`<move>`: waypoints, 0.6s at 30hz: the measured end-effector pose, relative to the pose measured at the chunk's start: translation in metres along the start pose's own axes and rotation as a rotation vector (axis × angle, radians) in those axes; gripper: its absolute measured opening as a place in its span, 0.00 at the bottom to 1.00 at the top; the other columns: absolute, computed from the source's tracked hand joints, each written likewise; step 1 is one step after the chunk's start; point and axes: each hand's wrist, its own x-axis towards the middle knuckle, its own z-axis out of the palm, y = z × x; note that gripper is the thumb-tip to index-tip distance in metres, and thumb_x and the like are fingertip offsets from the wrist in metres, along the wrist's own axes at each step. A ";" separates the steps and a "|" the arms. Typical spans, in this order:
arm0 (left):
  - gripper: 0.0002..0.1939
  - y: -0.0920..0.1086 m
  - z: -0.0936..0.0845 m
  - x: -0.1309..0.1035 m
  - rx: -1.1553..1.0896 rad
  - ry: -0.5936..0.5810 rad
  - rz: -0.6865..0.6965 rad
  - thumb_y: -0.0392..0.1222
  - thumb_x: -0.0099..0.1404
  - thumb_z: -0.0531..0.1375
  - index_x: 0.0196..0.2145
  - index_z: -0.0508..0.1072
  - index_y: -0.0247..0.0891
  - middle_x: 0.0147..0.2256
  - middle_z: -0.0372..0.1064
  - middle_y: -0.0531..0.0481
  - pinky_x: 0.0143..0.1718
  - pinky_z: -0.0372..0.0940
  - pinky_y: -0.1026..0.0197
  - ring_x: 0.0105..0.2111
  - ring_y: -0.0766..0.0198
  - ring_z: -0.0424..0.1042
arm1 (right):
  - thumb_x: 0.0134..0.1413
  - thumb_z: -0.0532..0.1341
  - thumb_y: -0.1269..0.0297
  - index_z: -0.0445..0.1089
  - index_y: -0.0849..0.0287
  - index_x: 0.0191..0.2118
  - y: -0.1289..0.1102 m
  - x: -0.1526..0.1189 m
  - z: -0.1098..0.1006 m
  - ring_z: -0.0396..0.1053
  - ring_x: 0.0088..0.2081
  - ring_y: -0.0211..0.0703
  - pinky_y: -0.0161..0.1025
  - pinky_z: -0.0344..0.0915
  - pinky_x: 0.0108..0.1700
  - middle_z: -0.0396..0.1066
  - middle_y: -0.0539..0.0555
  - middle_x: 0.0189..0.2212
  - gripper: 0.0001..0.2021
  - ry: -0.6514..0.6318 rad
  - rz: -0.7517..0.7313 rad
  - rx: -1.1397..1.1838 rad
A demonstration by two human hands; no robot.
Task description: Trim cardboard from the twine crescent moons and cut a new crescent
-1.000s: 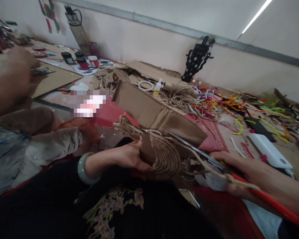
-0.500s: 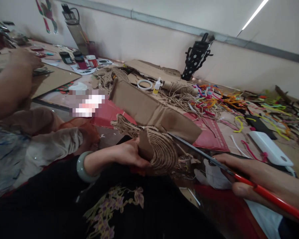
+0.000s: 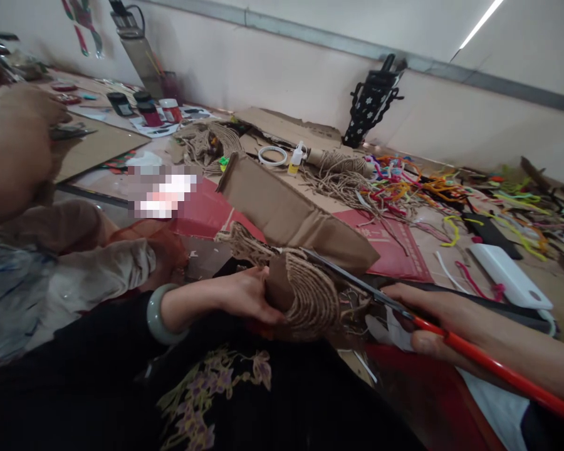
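My left hand, a pale bangle at its wrist, grips a cardboard piece faced with curved rows of jute rope. The thumb lies at the piece's near edge; the other fingers are mostly hidden behind it. Closed around red-handled scissors is my right hand. The scissors' blades point left, and their tips reach the rope at the upper edge of the piece. Just beyond stands a folded brown cardboard strip; whether it joins the held piece I cannot tell.
On the worktop lie loose jute rope, a tape roll, a small glue bottle, colourful pipe cleaners and a white power strip. Paint jars stand back left. Another person's arm reaches in from the left.
My left hand and the rope-faced piece have shifted slightly right. The scissors have moved left and a little up, bringing their tips further over the rope edge.
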 end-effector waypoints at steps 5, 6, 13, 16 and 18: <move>0.14 -0.006 0.004 0.001 -0.180 -0.039 0.052 0.45 0.49 0.65 0.33 0.78 0.35 0.33 0.78 0.49 0.40 0.70 0.60 0.32 0.64 0.71 | 0.57 0.59 0.42 0.71 0.56 0.56 -0.001 0.010 0.007 0.76 0.41 0.51 0.41 0.72 0.42 0.78 0.56 0.42 0.29 -0.058 -0.006 0.109; 0.14 -0.007 0.004 0.001 -0.193 -0.046 0.047 0.45 0.49 0.65 0.34 0.78 0.35 0.34 0.78 0.49 0.40 0.70 0.60 0.32 0.64 0.72 | 0.57 0.59 0.42 0.71 0.56 0.56 -0.002 0.011 0.007 0.76 0.39 0.50 0.41 0.72 0.41 0.78 0.56 0.41 0.28 -0.053 -0.007 0.109; 0.17 -0.008 0.001 -0.001 -0.022 -0.012 0.071 0.46 0.51 0.68 0.38 0.79 0.35 0.38 0.80 0.48 0.46 0.69 0.60 0.37 0.61 0.75 | 0.60 0.60 0.52 0.76 0.55 0.47 -0.007 0.009 0.014 0.77 0.37 0.48 0.41 0.73 0.39 0.80 0.55 0.37 0.17 0.083 -0.032 -0.050; 0.18 -0.008 0.000 -0.001 -0.035 -0.035 0.055 0.46 0.50 0.68 0.39 0.79 0.34 0.38 0.80 0.47 0.43 0.70 0.61 0.36 0.60 0.75 | 0.61 0.59 0.53 0.77 0.54 0.47 -0.011 0.008 0.015 0.77 0.35 0.45 0.40 0.73 0.39 0.80 0.54 0.35 0.16 0.149 -0.023 -0.077; 0.19 -0.009 0.000 -0.001 -0.023 -0.024 0.045 0.46 0.50 0.69 0.39 0.79 0.34 0.37 0.80 0.47 0.42 0.70 0.62 0.36 0.60 0.75 | 0.59 0.60 0.50 0.77 0.53 0.47 -0.014 0.007 0.012 0.78 0.38 0.48 0.42 0.74 0.40 0.80 0.54 0.37 0.17 0.123 -0.006 -0.087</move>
